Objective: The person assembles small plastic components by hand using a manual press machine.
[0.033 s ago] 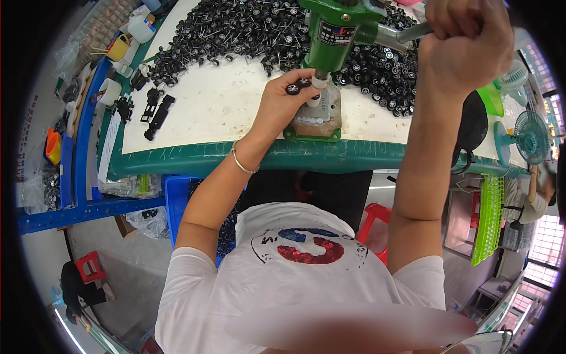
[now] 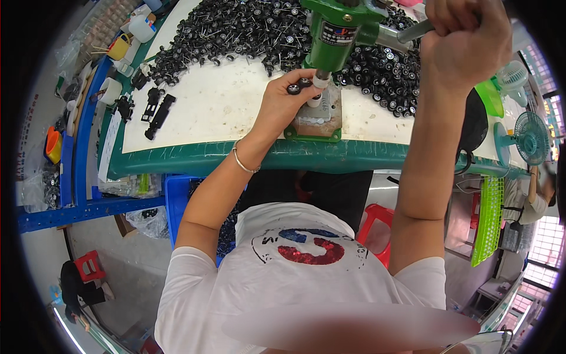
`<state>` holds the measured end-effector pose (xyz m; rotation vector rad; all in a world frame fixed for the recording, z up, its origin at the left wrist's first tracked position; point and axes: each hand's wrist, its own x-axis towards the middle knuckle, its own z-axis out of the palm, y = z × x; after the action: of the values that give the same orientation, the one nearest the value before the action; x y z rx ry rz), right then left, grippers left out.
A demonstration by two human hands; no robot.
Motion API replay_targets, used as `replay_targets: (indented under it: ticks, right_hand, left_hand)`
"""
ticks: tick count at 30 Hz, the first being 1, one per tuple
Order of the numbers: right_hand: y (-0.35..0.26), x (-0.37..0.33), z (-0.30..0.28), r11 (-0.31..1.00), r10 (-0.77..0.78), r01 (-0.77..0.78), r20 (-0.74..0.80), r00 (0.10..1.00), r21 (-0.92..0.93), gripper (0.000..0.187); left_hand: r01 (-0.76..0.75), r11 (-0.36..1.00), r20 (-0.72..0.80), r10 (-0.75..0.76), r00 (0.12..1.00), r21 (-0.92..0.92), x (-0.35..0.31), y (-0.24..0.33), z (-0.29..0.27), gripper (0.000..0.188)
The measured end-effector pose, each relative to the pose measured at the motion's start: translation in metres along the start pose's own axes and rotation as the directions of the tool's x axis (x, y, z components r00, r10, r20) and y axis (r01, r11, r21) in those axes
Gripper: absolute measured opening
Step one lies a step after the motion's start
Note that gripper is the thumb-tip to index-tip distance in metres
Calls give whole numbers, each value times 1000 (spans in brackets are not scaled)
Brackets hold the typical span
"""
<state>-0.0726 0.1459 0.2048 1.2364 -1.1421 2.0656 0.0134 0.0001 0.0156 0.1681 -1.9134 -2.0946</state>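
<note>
Wheel pair [image 2: 299, 86] on its short axle sits pinched in the left hand [image 2: 283, 103] at the green press [image 2: 333, 35], just above the fixture [image 2: 318, 115]; its axle lies roughly level, running left-right across the tabletop [image 2: 218, 106]. Right hand [image 2: 466, 35] is closed round the lever [image 2: 413, 30], raised. Big heap of wheels [image 2: 236, 29] lies behind, so my guess is much work remains.

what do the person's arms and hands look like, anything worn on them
Both hands are bare, with no gloves. The left hand has a thin silver bangle round its wrist. The right hand shows no jewellery or watch. Both forearms are uncovered; short white T-shirt sleeves end near the shoulders.
</note>
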Motion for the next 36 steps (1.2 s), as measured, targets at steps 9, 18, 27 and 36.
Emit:
replay_targets:
  ticks: [9, 18, 27, 36]
  right_hand:
    - [57, 81, -48, -129, 834, -780, 492, 249, 613, 24]
    - [48, -4, -52, 814, 506, -542, -203, 838, -209, 27]
    - [58, -144, -137, 341, 680, -332, -13, 733, -880, 18]
    - [70, -183, -126, 149, 662, 68, 151, 734, -986, 20]
  left_hand:
    - [1, 966, -66, -18, 998, -258, 2, -5, -10, 23]
    - [220, 975, -167, -219, 961, -17, 26, -24, -85, 26]
    - [38, 492, -89, 81, 993, 870, 56, -45, -74, 22]
    - [21, 642, -152, 149, 977, 766, 37, -40, -83, 17]
